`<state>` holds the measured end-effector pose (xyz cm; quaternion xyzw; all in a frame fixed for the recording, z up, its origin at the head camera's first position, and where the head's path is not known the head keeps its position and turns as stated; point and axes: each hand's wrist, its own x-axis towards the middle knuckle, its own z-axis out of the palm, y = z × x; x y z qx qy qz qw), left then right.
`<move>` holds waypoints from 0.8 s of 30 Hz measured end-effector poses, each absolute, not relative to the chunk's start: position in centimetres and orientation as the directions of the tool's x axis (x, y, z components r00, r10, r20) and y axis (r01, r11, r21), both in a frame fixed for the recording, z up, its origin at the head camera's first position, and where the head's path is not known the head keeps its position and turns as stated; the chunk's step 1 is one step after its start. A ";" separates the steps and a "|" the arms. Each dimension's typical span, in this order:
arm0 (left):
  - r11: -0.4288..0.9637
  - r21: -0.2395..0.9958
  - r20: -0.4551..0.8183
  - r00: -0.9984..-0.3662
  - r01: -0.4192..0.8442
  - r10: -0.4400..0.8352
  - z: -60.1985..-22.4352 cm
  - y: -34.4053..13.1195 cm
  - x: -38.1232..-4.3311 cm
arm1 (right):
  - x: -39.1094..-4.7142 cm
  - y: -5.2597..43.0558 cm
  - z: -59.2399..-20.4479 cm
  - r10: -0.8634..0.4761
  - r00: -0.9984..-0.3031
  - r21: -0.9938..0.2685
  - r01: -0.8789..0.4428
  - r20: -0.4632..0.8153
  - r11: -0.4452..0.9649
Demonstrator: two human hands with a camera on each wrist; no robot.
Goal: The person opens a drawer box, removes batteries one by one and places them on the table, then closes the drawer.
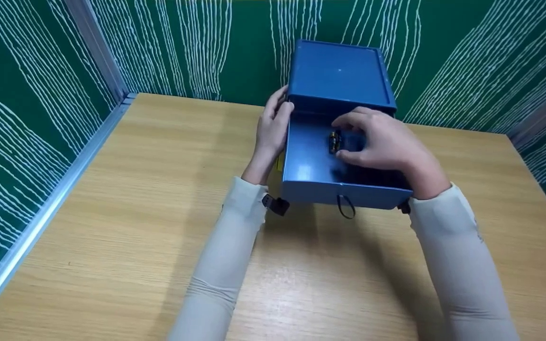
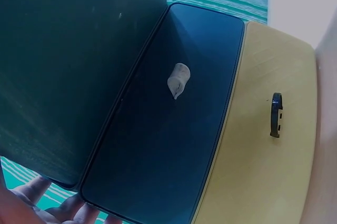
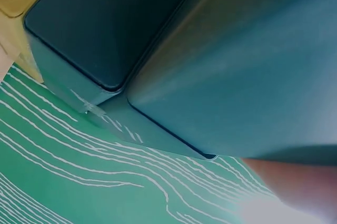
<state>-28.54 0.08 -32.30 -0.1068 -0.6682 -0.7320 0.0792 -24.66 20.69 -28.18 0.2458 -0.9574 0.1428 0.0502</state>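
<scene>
A blue drawer unit (image 1: 341,71) stands at the back of the table, its top drawer (image 1: 306,156) pulled out toward me. Small black-and-gold batteries (image 1: 333,142) are inside that drawer. My right hand (image 1: 386,139) reaches in over them from the right, thumb and fingers spread around them, a small gap showing at the fingertips. Flat against the unit's left side, my left hand (image 1: 273,125) steadies it with extended fingers. The left wrist view shows its fingertips beside the unit. Neither hand's fingers show clearly in the right wrist view.
A black loop pull (image 1: 346,207) hangs on the open drawer's front. Beneath it are a blue drawer front (image 2: 158,129) with a whitish pull (image 2: 179,80) and a yellow drawer front (image 2: 258,166) with a black pull (image 2: 276,115). Green walls with white lines surround the wooden table (image 1: 135,213).
</scene>
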 end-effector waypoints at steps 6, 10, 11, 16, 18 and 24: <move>-0.097 0.961 0.261 -0.965 0.258 0.014 -32.3 0.2 -28.4 | -25.0 20.6 -28.3 -0.480 -0.864 -0.167 -0.501 0.154 0.849; -0.100 0.962 0.256 -0.967 0.253 0.013 -32.3 0.2 -28.4 | -25.1 20.4 -28.4 -0.493 -0.857 -0.103 -0.509 0.151 0.854; -0.102 0.963 0.254 -0.967 0.251 0.014 -32.3 0.2 -28.4 | -25.2 20.4 -28.4 -0.491 -0.859 -0.093 -0.506 0.145 0.858; -0.092 0.965 0.247 -0.969 0.245 0.008 -32.3 0.2 -28.3 | -25.4 20.2 -28.5 -0.486 -0.864 -0.052 -0.495 0.129 0.867; -0.091 0.966 0.243 -0.970 0.242 0.006 -32.3 0.2 -28.3 | -25.6 20.2 -28.5 -0.488 -0.864 -0.034 -0.496 0.126 0.868; -0.105 0.964 0.247 -0.969 0.245 0.004 -32.4 0.3 -28.3 | -25.7 20.1 -28.8 -0.487 -0.866 0.003 -0.490 0.115 0.872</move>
